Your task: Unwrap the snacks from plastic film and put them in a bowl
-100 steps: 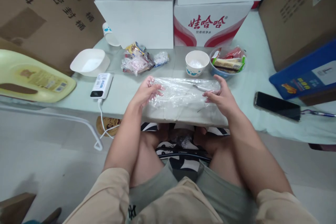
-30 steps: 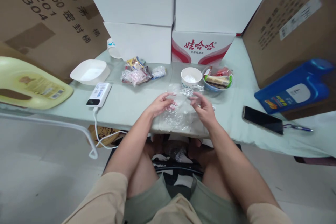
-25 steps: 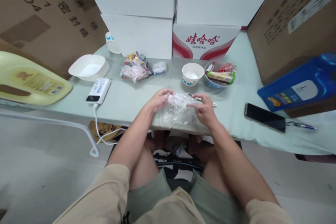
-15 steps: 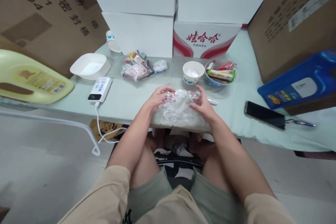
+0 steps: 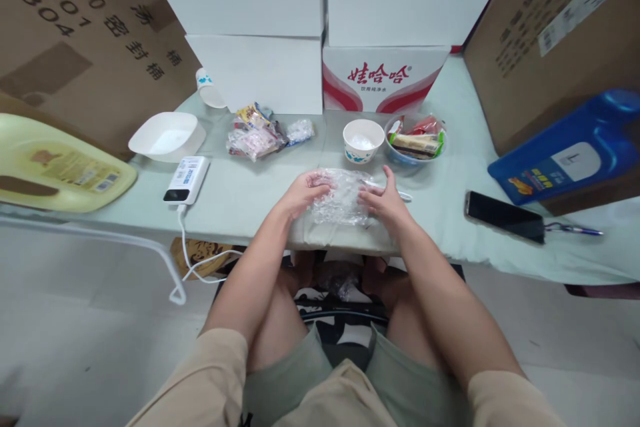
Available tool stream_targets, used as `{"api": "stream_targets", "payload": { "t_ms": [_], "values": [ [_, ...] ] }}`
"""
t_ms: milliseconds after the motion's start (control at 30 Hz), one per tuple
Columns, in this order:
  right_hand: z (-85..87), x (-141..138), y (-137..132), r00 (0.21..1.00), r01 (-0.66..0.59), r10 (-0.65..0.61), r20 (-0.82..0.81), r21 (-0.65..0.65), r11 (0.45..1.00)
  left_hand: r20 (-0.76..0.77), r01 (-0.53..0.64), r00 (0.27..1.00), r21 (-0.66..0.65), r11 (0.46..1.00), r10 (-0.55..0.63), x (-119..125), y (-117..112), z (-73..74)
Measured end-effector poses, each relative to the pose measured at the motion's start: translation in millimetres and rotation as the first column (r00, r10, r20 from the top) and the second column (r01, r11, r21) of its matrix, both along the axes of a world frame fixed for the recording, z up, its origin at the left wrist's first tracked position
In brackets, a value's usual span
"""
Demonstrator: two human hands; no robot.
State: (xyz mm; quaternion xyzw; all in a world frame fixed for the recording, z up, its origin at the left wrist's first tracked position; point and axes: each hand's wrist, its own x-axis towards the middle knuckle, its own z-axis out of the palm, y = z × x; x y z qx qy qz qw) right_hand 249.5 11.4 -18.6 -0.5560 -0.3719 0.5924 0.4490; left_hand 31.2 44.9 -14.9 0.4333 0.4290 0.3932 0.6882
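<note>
A crumpled sheet of clear plastic film (image 5: 341,199) lies at the table's front edge between my hands. My left hand (image 5: 306,195) grips its left side, thumb on top and fingers curled at the far edge. On the other side, the fingers of my right hand (image 5: 386,203) are bent onto the film's right edge, with one finger raised. A white paper cup (image 5: 363,152) with a blue pattern stands just beyond the film, something clear inside it. Behind my right hand, a white handle-like piece (image 5: 405,197) pokes out; the rest of it is hidden.
A clear bowl (image 5: 419,159) of wrapped snacks sits right of the cup. Snack packets (image 5: 256,137) lie left, near a white dish (image 5: 167,137), a power bank (image 5: 187,180) with cable and a yellow bottle (image 5: 65,163). Rightward are a phone (image 5: 504,217) and a blue bottle (image 5: 570,147). Cartons (image 5: 385,80) line the back.
My right hand's fingers have closed in from spread onto the film's edge. My left thumb has come down over the film, which now looks flatter and more compact. The view has shifted slightly.
</note>
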Motion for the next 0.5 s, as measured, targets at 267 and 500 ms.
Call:
{"api": "stream_targets", "payload": {
  "t_ms": [267, 500],
  "values": [
    [3.7, -5.1, 4.5, 0.994, -0.063, 0.065, -0.090, 0.018, 0.998, 0.052, 0.043, 0.998, 0.048, 0.998, -0.045, -1.4, 2.7, -2.7],
    [-3.1, -2.1, 2.7, 0.984, -0.111, 0.093, 0.152, 0.118, 0.987, -0.067, 0.020, 0.998, 0.040, 0.999, -0.017, 1.2, -0.5, -6.9]
  ]
}}
